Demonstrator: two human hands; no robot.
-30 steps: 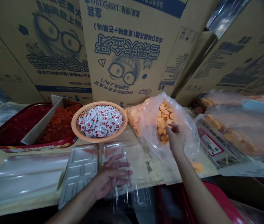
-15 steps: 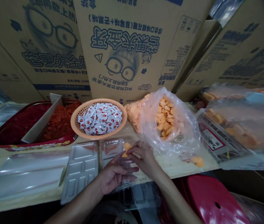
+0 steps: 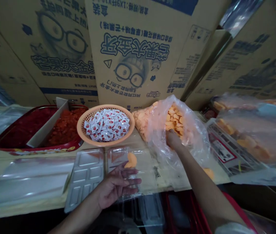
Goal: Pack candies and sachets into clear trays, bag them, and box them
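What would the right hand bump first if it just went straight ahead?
Probably the orange pieces piled in the clear plastic bag. The right hand is already inside the bag, right by them, though exactly how close is hard to tell.

One left hand (image 3: 115,185), one right hand (image 3: 173,139), one orange basket (image 3: 80,130), one plastic bag (image 3: 198,139).

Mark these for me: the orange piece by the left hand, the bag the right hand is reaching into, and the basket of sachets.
Orange piece (image 3: 131,160): head view, middle of the piece.
Clear plastic bag (image 3: 194,139): head view, right side of the bag.
Orange woven basket (image 3: 80,130): head view, left rim.
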